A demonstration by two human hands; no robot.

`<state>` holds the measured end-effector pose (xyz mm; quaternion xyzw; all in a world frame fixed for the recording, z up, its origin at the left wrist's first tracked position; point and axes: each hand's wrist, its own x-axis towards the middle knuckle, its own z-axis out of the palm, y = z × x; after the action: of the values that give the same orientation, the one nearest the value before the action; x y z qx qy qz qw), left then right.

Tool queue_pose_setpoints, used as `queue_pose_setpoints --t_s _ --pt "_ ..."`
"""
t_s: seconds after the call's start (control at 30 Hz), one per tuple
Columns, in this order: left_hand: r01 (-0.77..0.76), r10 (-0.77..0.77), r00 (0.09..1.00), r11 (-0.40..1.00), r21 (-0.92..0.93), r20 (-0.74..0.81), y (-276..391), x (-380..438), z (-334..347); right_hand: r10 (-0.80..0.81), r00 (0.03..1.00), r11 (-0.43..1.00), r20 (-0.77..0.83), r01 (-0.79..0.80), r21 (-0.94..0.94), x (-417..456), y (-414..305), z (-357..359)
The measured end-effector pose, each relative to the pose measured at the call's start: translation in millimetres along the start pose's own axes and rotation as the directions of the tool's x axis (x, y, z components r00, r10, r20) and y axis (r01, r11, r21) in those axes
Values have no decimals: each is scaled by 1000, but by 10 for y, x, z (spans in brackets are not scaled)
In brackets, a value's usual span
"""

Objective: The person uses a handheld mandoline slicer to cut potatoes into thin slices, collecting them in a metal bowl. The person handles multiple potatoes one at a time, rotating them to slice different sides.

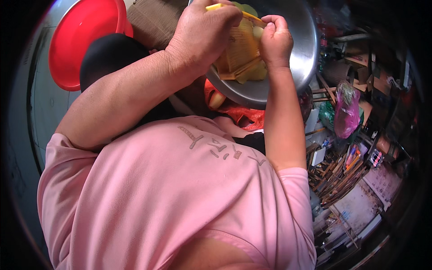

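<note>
My left hand is closed around one end of a yellow strip-like edge on what looks like a ribbed vegetable slicer. My right hand has its thumb and fingers closed at the other end of that edge. Against its palm side shows a pale, rounded piece, perhaps of peeled vegetable. Both hands are over a wide stainless steel basin. Thin yellow-green slices lie in the basin below the yellow piece, and more show beyond it. The fingers of my left hand are partly hidden.
A red plastic basin stands at the upper left, beside my dark-clad knee and brown cardboard. Below the steel basin is a red plastic bag with a pale vegetable. Wood scraps and a pink bag lie right.
</note>
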<state>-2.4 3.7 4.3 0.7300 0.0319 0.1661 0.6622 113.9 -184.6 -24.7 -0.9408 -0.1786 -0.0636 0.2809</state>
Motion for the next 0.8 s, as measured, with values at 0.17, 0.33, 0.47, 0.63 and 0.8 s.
queue_pose_setpoints --t_s 0.17,0.33,0.47,0.63,0.8 --pt "403 -500 863 595 -696 72 137 17 100 -21 1000 998 16 22 -66 59 71 15" --pt "348 -459 888 652 -673 15 88 9 100 -29 999 996 17 31 -89 -4 -62 -14" --pt "448 -517 848 586 -676 114 292 2 24 -1 999 998 46 4 -65 16 -14 -28" --pt "467 -556 822 531 -707 125 326 17 25 4 998 998 61 -1 -55 48 -58 -10" --pt "438 -504 851 531 -725 145 128 0 94 164 985 970 49 -153 -188 107 476 89"
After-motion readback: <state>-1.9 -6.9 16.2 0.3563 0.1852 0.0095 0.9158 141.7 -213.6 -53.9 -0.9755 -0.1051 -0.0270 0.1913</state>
